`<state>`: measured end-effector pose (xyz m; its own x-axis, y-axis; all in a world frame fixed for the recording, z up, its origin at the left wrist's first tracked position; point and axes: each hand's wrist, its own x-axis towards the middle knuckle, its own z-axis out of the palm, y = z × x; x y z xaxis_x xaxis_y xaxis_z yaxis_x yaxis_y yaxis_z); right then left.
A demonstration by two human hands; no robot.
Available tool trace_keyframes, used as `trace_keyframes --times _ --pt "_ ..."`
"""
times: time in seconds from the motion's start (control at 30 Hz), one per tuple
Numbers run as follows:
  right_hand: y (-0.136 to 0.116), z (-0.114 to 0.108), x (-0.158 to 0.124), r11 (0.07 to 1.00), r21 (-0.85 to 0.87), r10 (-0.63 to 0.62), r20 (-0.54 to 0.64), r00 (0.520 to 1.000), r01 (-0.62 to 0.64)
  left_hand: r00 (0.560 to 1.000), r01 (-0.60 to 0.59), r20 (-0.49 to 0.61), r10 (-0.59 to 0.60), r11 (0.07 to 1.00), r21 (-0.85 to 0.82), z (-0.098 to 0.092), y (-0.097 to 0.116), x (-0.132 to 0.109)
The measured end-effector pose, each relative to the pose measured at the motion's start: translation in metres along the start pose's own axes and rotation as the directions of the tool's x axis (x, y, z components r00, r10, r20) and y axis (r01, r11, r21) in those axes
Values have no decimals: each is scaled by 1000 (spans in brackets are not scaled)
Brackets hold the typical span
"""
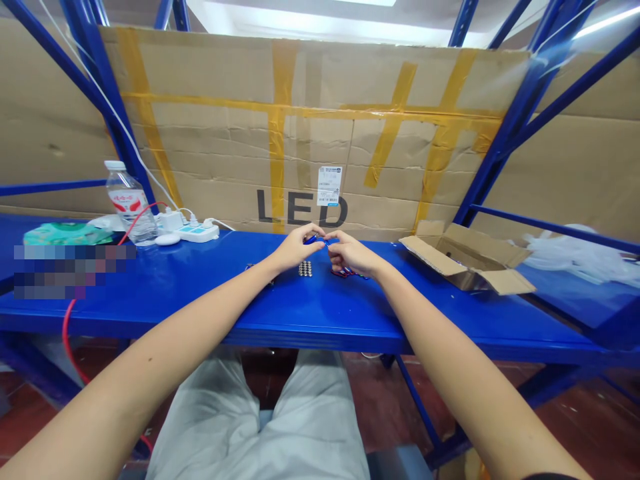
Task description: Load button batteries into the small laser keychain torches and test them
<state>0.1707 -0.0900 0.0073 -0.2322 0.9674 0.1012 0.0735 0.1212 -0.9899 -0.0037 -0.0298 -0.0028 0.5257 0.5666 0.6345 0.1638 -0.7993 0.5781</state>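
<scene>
Small blue piece (311,239) between pinching fingers (314,248) of the left hand (293,251), right hand (353,253) (grip unclear) just beside.

Brt pic, ceiling light (607,21), edge distort.

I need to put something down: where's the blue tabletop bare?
Tabletop shows bare between the power strip and left hand, and between the right hand and open carton. Crowded around the bottle and below the hands, with metal pieces and wires.
</scene>
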Motion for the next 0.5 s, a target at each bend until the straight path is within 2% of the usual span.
trace_keyframes --times 0.27,0.5 --pt "4 -3 1 999 -10 -35 60 998 35 996 -57 64 56 998 17 -3 1 0" --pt "9 -10 8 984 -129 -106 109 988 120 995 -60 81 57 997 42 -1 -3 -1"
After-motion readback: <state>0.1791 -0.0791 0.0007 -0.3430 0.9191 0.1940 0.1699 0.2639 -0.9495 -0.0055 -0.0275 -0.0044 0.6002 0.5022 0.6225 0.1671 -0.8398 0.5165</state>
